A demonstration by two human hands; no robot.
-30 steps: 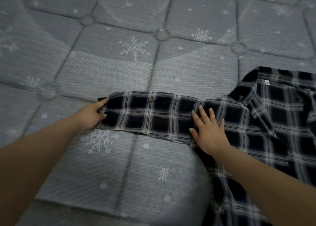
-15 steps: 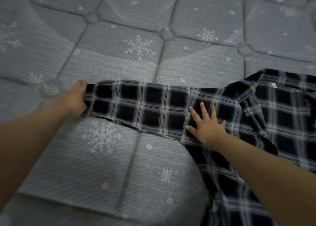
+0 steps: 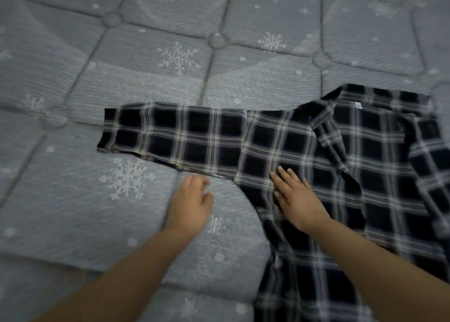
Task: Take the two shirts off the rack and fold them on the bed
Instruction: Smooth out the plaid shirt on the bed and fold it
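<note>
The left hand (image 3: 192, 204) has released the sleeve (image 3: 170, 136) cuff and moved back – fingers relaxed, holding nothing. The right hand (image 3: 297, 200) presses flat on the plaid shirt (image 3: 341, 175), spread on the bed (image 3: 97, 78).

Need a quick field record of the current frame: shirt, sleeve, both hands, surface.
shirt: dark plaid shirt, spread flat on the bed
sleeve: sleeve stretched straight out to the left, lying flat, no hand on it
left hand: left hand over the bare mattress just below the sleeve, fingers loose, holding nothing; blurred
right hand: right hand resting flat on the shirt body near the armpit
surface: grey quilted mattress with snowflake print
second shirt: not in view
</note>
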